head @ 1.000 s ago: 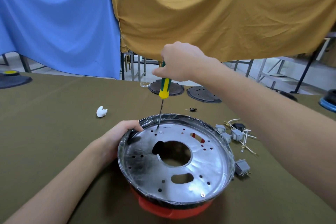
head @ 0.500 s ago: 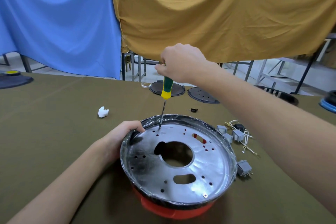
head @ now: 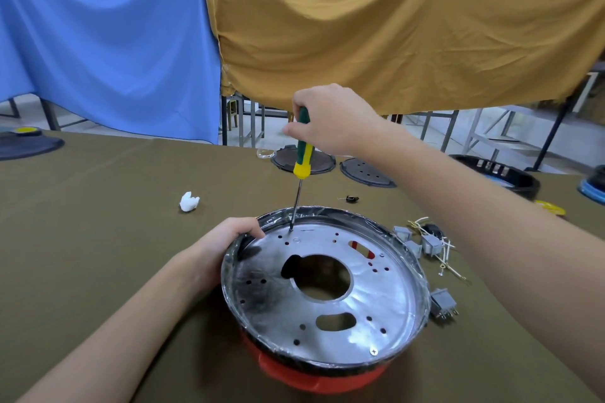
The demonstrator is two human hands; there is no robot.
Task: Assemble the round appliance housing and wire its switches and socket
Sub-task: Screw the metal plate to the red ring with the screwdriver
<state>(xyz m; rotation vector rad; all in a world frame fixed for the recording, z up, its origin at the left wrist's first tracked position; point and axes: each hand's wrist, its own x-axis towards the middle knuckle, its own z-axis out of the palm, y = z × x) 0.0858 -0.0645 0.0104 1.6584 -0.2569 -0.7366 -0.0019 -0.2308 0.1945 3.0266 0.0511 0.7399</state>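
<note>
A right hand (head: 330, 119) grips a screwdriver (head: 302, 154) upright over the housing (head: 324, 291); left hand (head: 222, 245) clasps its rim. Keeping the tip seated, shaft vertical, should prevent slipping.

Shiny metal plate (head: 360, 311), matt olive tablecloth (head: 98, 239), glossy plastic screwdriver handle (head: 302, 154)

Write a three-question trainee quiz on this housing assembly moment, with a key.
1. True or false: the left hand grips the housing rim.
2. Which hand holds the screwdriver? A left, B right
3. Fill in: the screwdriver tip rests on the metal ____.
Bonus context: grey switches lie on the table beside the housing.

Key: 1 true; 2 B; 3 plate.
</note>
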